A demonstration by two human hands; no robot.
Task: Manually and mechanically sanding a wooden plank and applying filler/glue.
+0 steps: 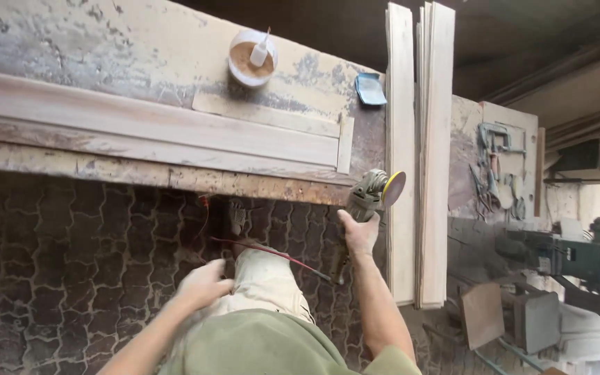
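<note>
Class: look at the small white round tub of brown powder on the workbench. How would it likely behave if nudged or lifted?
The white round tub of brown powder looks low and wide, so it would probably slide rather than tip. It is open-topped, so a jolt may spill powder. The small white bottle leaning inside would likely shift or fall out.

Sander (378,191) in rt hand (359,232), by bench (140,42)

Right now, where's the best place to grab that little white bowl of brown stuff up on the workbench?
Probably by the outer wall of the small round white bowl, coming from its left side. A white stick leans out over the right rim, and the brown filling sits high, so a steady grip on the sides, held level, looks safest.
</note>
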